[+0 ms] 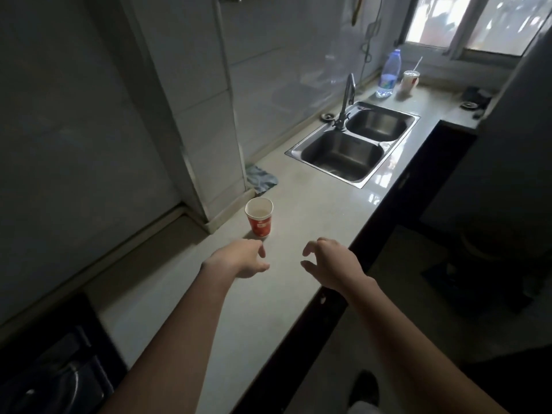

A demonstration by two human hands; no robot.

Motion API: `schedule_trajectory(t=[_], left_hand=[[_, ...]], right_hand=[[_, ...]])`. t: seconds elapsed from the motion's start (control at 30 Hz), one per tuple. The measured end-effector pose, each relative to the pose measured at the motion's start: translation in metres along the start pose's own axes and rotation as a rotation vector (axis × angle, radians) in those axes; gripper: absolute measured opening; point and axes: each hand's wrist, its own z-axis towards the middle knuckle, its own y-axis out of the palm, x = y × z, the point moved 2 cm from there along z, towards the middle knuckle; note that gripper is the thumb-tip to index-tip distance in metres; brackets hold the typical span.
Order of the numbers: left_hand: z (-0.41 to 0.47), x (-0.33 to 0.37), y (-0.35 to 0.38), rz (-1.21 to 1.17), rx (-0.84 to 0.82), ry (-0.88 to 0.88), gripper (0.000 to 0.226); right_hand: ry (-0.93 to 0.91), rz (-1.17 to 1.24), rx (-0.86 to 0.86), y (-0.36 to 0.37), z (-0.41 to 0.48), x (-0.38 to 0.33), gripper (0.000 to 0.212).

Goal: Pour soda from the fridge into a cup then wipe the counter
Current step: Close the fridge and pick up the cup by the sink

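While both arms reach out over it, the long pale counter [313, 210] fills most of the view, with a dark front edge on the right side. A dark stove top [56, 372] sits at the near left corner. Farther along, a shiny metal sink [298, 149] with two bowls is set into the counter, and a tall tap [346, 97] stands at its back edge.

The left hand [239, 258] hangs above the counter with nothing in it. Its fingers are loose and bent, and the thumb points to the right. The right hand [331, 262] is beside it, a little apart, near the front edge of the counter. It is empty too, with its fingers curled down like a claw.

A clear plastic bottle [389, 74] with a blue cap stands far away, past the sink, near the window. Just beside it is a second cup with a straw [409, 80].

A blue cloth [260, 177] lies crumpled by the wall corner, between the sink and the red cup.

The red paper cup [259, 216] stands upright on the counter, close to the wall. It is just past the left hand's fingers, not touching them. It is farther from the right hand. There is a little pale drink low inside it.
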Motion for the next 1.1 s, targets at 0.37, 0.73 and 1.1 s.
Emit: schedule_trajectory(t=[0.37,0.73,1.1], left_hand=[[0.086,0.053,-0.012,-0.098,0.005,-0.285,0.04],[0.095,0.029,0.02,-0.138,0.027,-0.593,0.053],[0.158,-0.019,0.026,-0.262,0.176,-0.623,0.084]], right_hand=[[-0.193,0.071,-0.107,-0.017,0.114,0.108,0.026],[-0.411,0.052,-0.238,0.012,0.195,0.075,0.031],[-0.415,0.003,-0.365,0.05,0.259,0.078,0.069]])
